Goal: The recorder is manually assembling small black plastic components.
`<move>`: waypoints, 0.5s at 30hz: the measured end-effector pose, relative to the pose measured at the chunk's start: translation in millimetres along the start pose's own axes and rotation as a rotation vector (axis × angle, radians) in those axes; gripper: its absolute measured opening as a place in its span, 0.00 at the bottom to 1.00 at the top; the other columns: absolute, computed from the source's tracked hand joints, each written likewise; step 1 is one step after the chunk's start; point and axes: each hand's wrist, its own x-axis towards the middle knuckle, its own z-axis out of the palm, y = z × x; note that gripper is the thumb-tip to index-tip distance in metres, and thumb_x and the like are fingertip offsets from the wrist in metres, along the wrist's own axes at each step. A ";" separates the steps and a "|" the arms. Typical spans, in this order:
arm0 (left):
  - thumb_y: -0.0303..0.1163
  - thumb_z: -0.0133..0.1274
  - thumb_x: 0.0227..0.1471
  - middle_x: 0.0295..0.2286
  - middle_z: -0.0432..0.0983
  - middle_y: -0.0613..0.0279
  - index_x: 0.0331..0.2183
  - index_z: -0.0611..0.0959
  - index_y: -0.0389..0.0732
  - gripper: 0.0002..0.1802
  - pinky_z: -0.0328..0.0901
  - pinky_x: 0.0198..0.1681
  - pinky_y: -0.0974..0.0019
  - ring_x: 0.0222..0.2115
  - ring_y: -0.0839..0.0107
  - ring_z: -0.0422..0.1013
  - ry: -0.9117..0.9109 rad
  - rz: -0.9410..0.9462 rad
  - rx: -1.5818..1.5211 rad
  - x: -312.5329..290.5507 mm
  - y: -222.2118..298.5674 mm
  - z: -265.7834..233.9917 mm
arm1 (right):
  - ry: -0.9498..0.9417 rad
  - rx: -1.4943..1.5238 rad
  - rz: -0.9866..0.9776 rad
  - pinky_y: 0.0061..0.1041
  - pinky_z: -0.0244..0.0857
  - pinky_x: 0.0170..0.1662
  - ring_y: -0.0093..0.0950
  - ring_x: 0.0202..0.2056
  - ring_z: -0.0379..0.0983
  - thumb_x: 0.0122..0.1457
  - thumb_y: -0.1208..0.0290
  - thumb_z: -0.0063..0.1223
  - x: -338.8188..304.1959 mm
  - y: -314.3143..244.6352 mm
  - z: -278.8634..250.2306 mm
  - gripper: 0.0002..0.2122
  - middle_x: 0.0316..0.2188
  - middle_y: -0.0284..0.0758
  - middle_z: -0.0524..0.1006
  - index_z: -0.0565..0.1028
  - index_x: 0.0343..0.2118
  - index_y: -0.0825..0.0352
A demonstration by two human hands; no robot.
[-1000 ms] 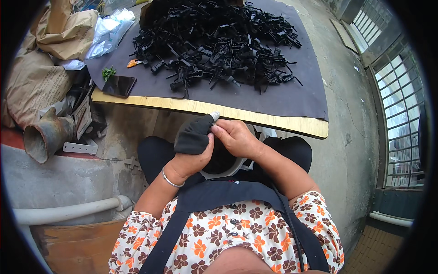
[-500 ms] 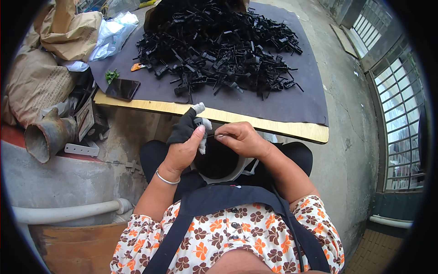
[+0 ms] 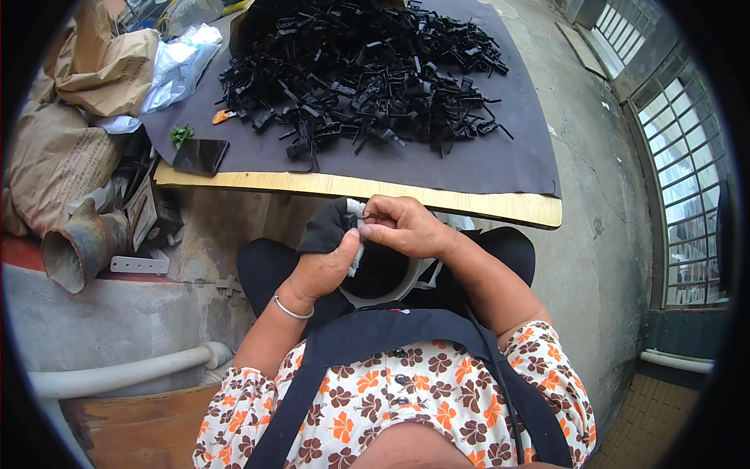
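Note:
My left hand [image 3: 322, 264] wears a black fabric finger cover with white tips and a silver bangle at the wrist. Its fingers are closed around a small black part that is mostly hidden. My right hand [image 3: 404, 227] presses against the left fingertips and pinches a thin wire-like pin [image 3: 369, 216]. Both hands hover over a white bucket [image 3: 397, 291] with dark contents on my lap, just below the board's front edge.
A big pile of black plastic parts [image 3: 359, 70] lies on a dark mat [image 3: 476, 160] over a wooden board [image 3: 344, 186]. A phone [image 3: 201, 155] sits at the mat's left corner. Brown sacks [image 3: 55, 156], a rusty pipe [image 3: 74, 248] and a white pipe [image 3: 117, 374] are on the left, a barred window [image 3: 687, 180] on the right.
My hands parted half a second ago, the right drawing a thin pin away. Now they are together again, the right hand pressed onto the left fingertips.

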 end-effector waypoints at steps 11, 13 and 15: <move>0.23 0.44 0.54 0.29 0.72 0.66 0.41 0.73 0.33 0.12 0.63 0.32 0.75 0.27 0.80 0.66 -0.003 -0.182 -0.111 4.8 3.2 -0.1 | -0.030 -0.253 0.021 0.32 0.63 0.33 0.39 0.24 0.68 0.63 0.62 0.42 2.0 4.1 0.7 0.15 0.20 0.44 0.72 0.72 0.29 0.70; 0.24 0.45 0.54 0.28 0.71 0.67 0.41 0.72 0.33 0.12 0.63 0.31 0.75 0.27 0.81 0.66 -0.033 -0.374 -0.286 4.8 3.7 -2.5 | -0.050 -0.261 0.020 0.32 0.64 0.33 0.40 0.24 0.68 0.63 0.62 0.42 1.7 -0.2 0.5 0.15 0.20 0.44 0.72 0.72 0.29 0.70; 0.24 0.45 0.53 0.27 0.72 0.64 0.40 0.72 0.32 0.11 0.64 0.31 0.71 0.26 0.77 0.67 0.001 -0.106 -0.064 4.0 -6.8 0.4 | -0.070 -0.269 0.023 0.32 0.64 0.33 0.41 0.24 0.68 0.63 0.62 0.42 2.6 -0.8 1.0 0.15 0.21 0.45 0.73 0.72 0.29 0.71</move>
